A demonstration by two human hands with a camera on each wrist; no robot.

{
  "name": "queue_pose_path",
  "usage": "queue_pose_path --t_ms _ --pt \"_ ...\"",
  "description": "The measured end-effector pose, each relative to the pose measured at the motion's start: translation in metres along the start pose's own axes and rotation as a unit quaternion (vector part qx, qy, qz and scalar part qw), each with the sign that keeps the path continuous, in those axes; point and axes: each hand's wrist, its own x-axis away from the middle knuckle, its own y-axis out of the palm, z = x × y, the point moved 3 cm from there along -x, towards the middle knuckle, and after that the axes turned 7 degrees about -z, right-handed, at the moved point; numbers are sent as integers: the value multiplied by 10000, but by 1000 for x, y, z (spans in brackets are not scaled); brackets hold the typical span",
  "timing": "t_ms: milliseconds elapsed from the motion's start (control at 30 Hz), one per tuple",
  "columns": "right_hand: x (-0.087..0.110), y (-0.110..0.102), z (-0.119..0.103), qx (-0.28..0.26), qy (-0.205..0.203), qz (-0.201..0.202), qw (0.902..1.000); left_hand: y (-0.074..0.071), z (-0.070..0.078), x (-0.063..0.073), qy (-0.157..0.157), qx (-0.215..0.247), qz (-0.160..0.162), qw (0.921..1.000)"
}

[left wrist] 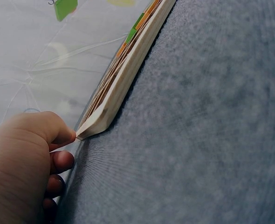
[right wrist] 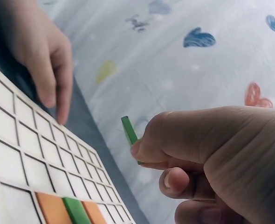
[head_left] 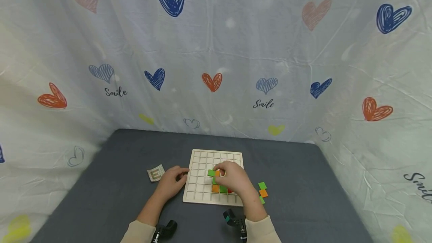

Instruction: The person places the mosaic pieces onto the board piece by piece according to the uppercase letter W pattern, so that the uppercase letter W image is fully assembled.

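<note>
A pale wooden grid board [head_left: 199, 166] lies on the dark table. Orange tiles [head_left: 215, 188], green tiles [head_left: 223, 189] and a partly hidden red piece [head_left: 230, 191] sit in its squares. Above the board, my right hand [head_left: 234, 177] pinches a thin green tile [right wrist: 129, 130] between thumb and finger. In the right wrist view, an orange, a green and another orange tile stand in a row below it. My left hand [head_left: 171, 183] rests at the board's left edge, fingertips touching the rim; the left wrist view shows this hand [left wrist: 25, 158] at a board corner.
Right of the board lie loose tiles: a green tile [head_left: 262, 185], an orange tile [head_left: 263, 193] and another green one partly behind my forearm. A small patterned card [head_left: 156, 173] lies left of my left hand. A heart-printed curtain [head_left: 210, 63] surrounds the dark table [head_left: 303, 198].
</note>
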Motion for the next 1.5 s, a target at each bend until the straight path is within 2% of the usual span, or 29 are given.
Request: queue_pose_path --t_ms 200,367,500,767,1067,1367,1500 --pt "-5 18 -6 174 -123 -527 9984 0 0 -1 9 -41 14 10000" --pt "-4 26 -5 306 77 -939 9951 0 0 -1 39 1 29 10000" --pt "-2 28 -4 463 237 -1060 9930 0 0 -1 57 57 21 10000" --pt "-4 31 -2 1125 139 -764 9906 -2 1 0 59 69 56 9999" --pt "-8 36 -1 1242 122 -666 9899 -1 0 0 0 20 8 10000" --pt "-12 45 0 1338 268 -162 9905 -1 1 -1 32 4 56 10000" --pt "-12 52 -4 1544 188 0 9878 0 0 1 23 -11 24 10000"
